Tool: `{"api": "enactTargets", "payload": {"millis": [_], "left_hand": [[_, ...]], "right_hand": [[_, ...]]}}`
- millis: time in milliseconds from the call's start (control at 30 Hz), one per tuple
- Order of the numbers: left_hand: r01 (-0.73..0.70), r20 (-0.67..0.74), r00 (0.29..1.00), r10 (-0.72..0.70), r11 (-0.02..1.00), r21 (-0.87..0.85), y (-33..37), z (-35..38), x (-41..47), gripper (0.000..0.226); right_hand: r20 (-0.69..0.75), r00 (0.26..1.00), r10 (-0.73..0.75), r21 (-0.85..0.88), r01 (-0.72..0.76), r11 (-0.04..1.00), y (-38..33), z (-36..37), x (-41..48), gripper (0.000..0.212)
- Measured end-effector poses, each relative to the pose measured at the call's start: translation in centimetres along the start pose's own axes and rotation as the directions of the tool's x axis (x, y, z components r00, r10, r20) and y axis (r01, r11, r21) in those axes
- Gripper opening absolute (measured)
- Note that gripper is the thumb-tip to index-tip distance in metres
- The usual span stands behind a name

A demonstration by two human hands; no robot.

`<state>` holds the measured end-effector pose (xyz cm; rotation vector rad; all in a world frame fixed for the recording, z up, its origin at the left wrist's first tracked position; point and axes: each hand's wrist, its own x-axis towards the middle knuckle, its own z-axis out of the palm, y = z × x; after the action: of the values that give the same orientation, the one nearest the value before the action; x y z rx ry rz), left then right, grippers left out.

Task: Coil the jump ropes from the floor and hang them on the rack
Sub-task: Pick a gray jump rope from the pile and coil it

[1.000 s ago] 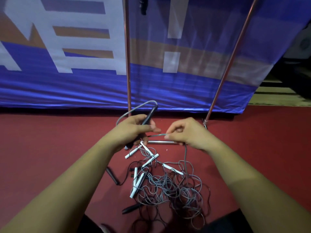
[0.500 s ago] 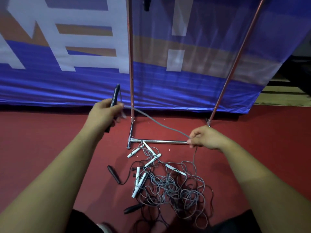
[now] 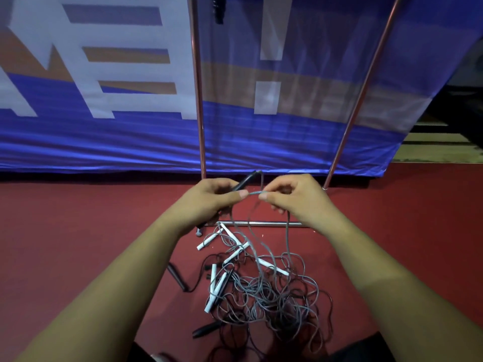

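Fingers (image 3: pixel 236 195) of left hand (image 3: pixel 209 202) round mostly hidden black handle (image 3: pixel 247 179); right hand (image 3: pixel 295 202) pinching grey cord (image 3: pixel 287 232).

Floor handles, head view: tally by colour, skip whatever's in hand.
White handles: 6
Black handles: 2
Total: 8
One more black handle is gripped in the left hand, so it is not counted. The tangle of cords may hide others.
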<state>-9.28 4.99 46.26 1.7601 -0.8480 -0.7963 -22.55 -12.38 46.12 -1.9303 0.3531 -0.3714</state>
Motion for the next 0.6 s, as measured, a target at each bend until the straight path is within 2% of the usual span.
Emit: {"api": "enactTargets", "payload": {"millis": [133, 233, 333, 433, 500, 600], "left_hand": [[0.052, -0.019, 0.998, -0.052, 0.999, 0.006, -0.9, -0.3, 0.0, 0.015], [-0.008, -0.032, 0.999, 0.008, 1.000, -0.003, -0.8, 0.6, 0.0, 0.009], [-0.039, 0.046, 0.998, 0.043, 0.996, -0.086, 0.0, 2.1, 0.0, 0.014], [-0.029, 0.078, 0.996, 0.030, 0.999, -0.018, 0.4, 3.0, 0.0, 0.010], [-0.012, -0.008, 1.000, 0.012, 0.999, -0.051, 0.3, 2.6, 0.3, 0.013], [-0.016, -0.185, 0.982, -0.039, 0.958, -0.286, 0.0, 1.1, 0.9, 0.017]], "right_hand": [[0.017, 0.999, 0.042, -0.090, -0.040, 0.995, 1.5, -1.3, -0.6, 0.009], [0.075, 0.996, 0.051, -0.061, -0.046, 0.997, 1.6, -1.6, -0.7, 0.006], [0.124, 0.992, 0.019, -0.057, -0.012, 0.998, 1.2, -0.7, -0.8, 0.005], [0.086, 0.996, -0.027, -0.069, 0.033, 0.997, 1.3, -0.3, -0.7, 0.007], [0.105, 0.994, -0.034, -0.084, 0.043, 0.995, 1.7, -0.5, -0.5, 0.010], [0.184, 0.982, 0.039, -0.220, 0.003, 0.976, 4.0, -1.7, 0.3, 0.014]]}}
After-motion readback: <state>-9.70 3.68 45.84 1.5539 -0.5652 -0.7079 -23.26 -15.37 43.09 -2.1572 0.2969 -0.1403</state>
